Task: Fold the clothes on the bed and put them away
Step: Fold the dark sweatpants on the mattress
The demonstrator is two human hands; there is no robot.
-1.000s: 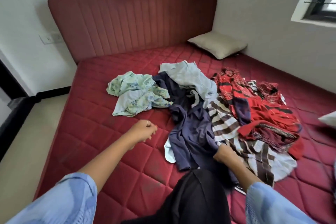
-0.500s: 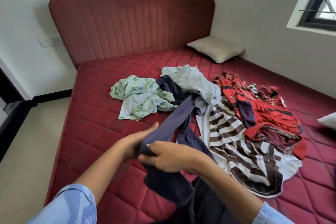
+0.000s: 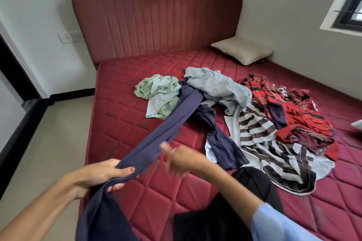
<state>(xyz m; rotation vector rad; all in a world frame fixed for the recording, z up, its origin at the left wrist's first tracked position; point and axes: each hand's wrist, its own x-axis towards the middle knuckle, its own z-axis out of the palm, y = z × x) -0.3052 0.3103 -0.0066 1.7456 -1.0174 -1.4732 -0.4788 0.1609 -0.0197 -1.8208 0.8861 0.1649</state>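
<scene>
Your L hand (image 3: 98, 174) grips navy garment (image 3: 166, 133), stretched from lower left to clothes pile (image 3: 254, 107) at frame ctr on bed (image 3: 137, 123). R hand (image 3: 182, 160) blurred; fingers can't tell.

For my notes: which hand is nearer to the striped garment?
Right. The right hand hovers just left of the striped garment; the left hand is farther left, gripping the navy garment.
</scene>
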